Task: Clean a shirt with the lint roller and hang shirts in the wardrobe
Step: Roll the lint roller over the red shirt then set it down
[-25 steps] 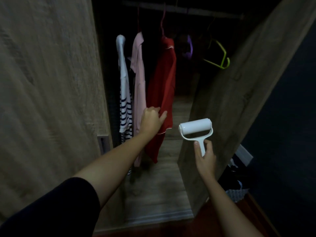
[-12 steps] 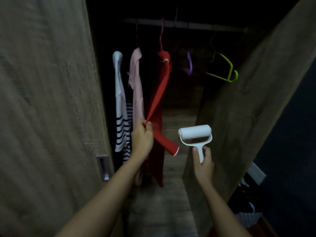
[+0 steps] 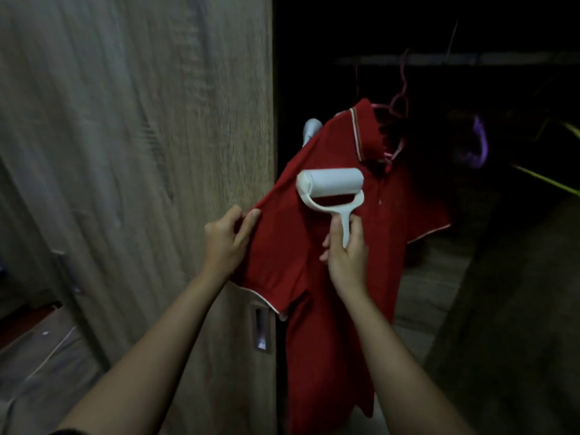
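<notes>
Head view.

Pinching the upper sleeve of the red shirt [image 3: 282, 246] with the left hand [image 3: 224, 243], thumb and fingers [image 3: 248, 224] pressed together on a fold of cloth. Pulling that fold sideways toward the wardrobe door [image 3: 141, 183], judged as tensioning the front panel into a flat, firm working surface.

Gripping the lint roller [image 3: 329, 183] with the right hand [image 3: 346, 255], fingers [image 3: 356, 227] curled round the slim handle. Laying the drum crosswise on the chest panel, just below the collar and apparently touching the fabric. Judged as starting high so that strokes are running down the taut cloth.

Leaving the shirt on its pink hanger [image 3: 400, 98], hooked over the rail [image 3: 470, 59] inside the wardrobe and turned front-outward. Judged as letting the hanger carry the weight, freeing both hands for stretching and rolling.

Noting materials:
- Shirt: handling a soft, matte knit with pale piping on the collar and sleeve hems.
- Roller: using a white cylinder in a smooth plastic yoke that narrows into a flat stem.
- Door: working beside wood-grain laminate with a recessed pull [image 3: 260, 328].
- Interior: seeing a purple hanger [image 3: 481, 142] and a green hanger [image 3: 549, 180] faintly in the dark.
</notes>
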Motion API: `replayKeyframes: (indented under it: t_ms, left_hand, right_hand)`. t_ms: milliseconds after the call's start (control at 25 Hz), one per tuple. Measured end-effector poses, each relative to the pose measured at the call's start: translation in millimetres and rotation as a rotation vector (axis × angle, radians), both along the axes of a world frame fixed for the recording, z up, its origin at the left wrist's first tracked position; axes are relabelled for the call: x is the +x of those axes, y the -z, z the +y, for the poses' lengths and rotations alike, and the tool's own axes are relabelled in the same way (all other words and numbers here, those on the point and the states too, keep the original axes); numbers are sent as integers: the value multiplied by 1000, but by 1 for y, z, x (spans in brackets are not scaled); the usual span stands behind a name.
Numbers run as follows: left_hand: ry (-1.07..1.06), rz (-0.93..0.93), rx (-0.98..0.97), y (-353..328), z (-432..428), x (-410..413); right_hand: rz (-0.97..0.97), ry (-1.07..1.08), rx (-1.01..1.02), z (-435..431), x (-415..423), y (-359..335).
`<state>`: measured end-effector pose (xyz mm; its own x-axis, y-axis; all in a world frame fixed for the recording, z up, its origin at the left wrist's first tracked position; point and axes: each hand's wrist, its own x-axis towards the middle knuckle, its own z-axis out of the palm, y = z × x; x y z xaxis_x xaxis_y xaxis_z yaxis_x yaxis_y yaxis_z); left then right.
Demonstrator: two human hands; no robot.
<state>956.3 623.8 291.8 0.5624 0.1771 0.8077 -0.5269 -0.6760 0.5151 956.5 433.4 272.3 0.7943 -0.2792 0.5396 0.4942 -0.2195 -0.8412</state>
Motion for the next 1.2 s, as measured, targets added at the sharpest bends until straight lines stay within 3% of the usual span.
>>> replayKeyframes:
  t_ms: [160, 280, 440, 640, 840, 920, 1080, 1200]
  left_hand:
    - [64, 11, -74, 3, 8, 10]
    - [136, 80, -124, 2, 11, 13]
    - [139, 105, -151, 5, 15, 18]
    - [115, 111, -155, 2, 12, 14]
    - [94, 101, -127, 6, 17, 18]
    - [92, 101, -137, 4, 15, 16]
    - [77, 93, -161, 1, 8, 11]
    - [71, 117, -157, 2, 11, 12]
  right_hand:
    - [-46, -53, -128, 10, 13, -11]
    - [-26, -36, -160, 9, -12, 40]
    - [160, -215, -265, 9, -52, 106]
    - [-84, -86, -275, 16, -16, 44]
    - [177, -162, -310, 5, -53, 113]
    - [112, -143, -330, 2, -44, 102]
    - [-50, -13, -237, -3, 9, -3]
    - [34, -13, -253, -9, 24, 11]
